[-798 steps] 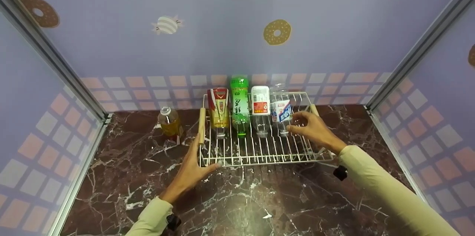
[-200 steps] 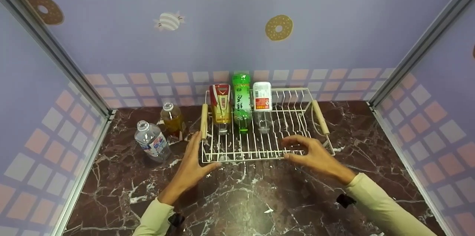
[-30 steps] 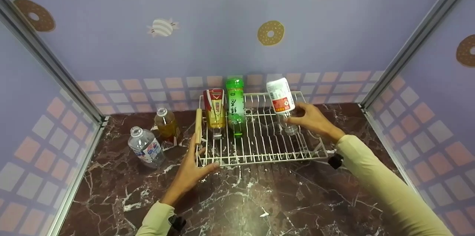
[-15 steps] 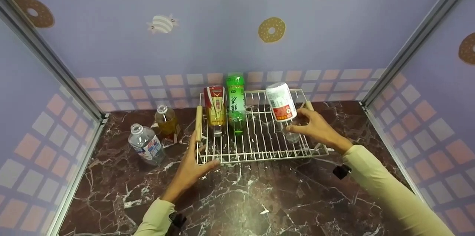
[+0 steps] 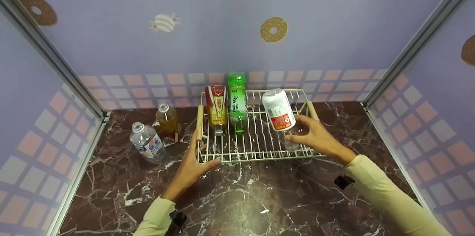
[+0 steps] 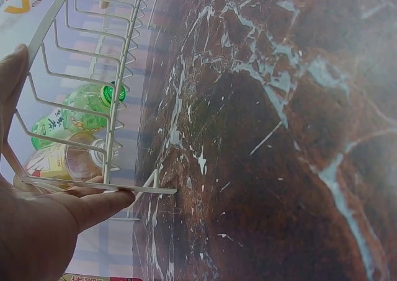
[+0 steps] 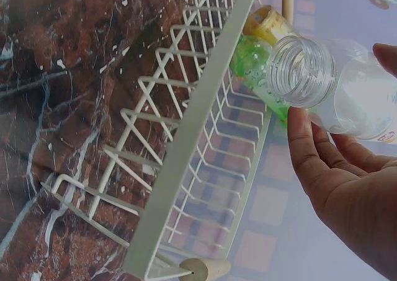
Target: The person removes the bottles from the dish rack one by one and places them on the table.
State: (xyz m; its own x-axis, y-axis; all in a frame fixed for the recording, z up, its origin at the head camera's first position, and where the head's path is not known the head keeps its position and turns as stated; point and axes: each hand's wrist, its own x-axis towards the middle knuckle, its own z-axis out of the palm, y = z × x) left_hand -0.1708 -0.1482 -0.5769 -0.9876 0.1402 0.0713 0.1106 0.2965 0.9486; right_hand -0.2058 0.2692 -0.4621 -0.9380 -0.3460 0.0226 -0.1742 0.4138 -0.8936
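Note:
My right hand (image 5: 315, 135) grips the clear neck end of a white-labelled plastic bottle (image 5: 279, 111), tilted with its base up over the right part of a white wire rack (image 5: 259, 159). In the right wrist view the uncapped bottle mouth (image 7: 298, 70) faces the camera. My left hand (image 5: 191, 169) holds the rack's front left corner, thumb along the front rail and fingers at the side. A red and yellow bottle (image 5: 217, 106) and a green bottle (image 5: 236, 106) lean neck down in the rack's left slots.
An amber bottle (image 5: 169, 123) and a clear bottle with a blue and red label (image 5: 148, 145) stand uncapped on the marbled table (image 5: 237, 206), left of the rack. Wooden handles (image 5: 200, 123) flank the rack. Patterned panels (image 5: 185, 50) enclose the back and sides.
Earlier, the clear bottle with the blue label left the rack for the table. The right hand has lifted the white-labelled bottle from its slot and, over the last second, brought it forward.

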